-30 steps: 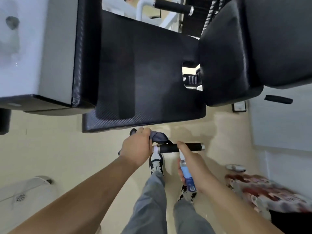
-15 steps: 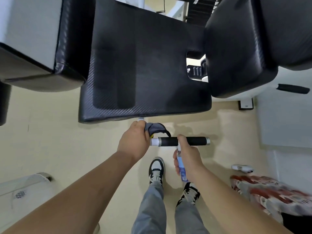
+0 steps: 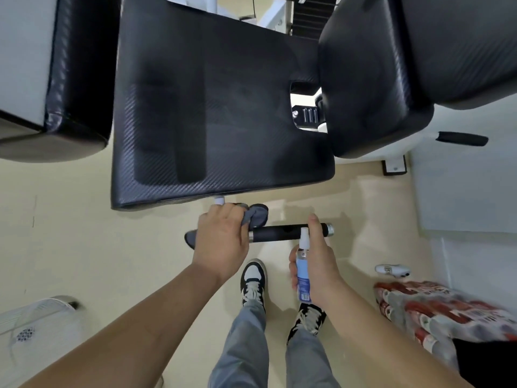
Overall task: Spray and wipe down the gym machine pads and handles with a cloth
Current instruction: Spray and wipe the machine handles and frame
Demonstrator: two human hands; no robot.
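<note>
A black foam handle (image 3: pixel 279 233) with silver end caps juts out below the big black seat pad (image 3: pixel 218 113). My left hand (image 3: pixel 221 239) is closed around a grey-blue cloth (image 3: pixel 256 218) at the handle's left end, next to a white bar stub. My right hand (image 3: pixel 319 259) grips a small blue spray bottle (image 3: pixel 302 273); its white nozzle sits just in front of the handle, with my index finger raised over it. A second black pad (image 3: pixel 372 79) rises at the right, and another (image 3: pixel 78 65) at the left.
Beige floor lies below, with my two sneakers (image 3: pixel 253 278) under the handle. A red and grey patterned cloth bundle (image 3: pixel 436 312) lies at the right, beside a white object (image 3: pixel 391 269). A white fan (image 3: pixel 30 329) sits low left. A black grip (image 3: pixel 461 138) sticks out at right.
The view has tilted and moved closer to the handle. My left hand has slid the cloth a little left of the handle's end. My right hand stays at the handle with the bottle.
</note>
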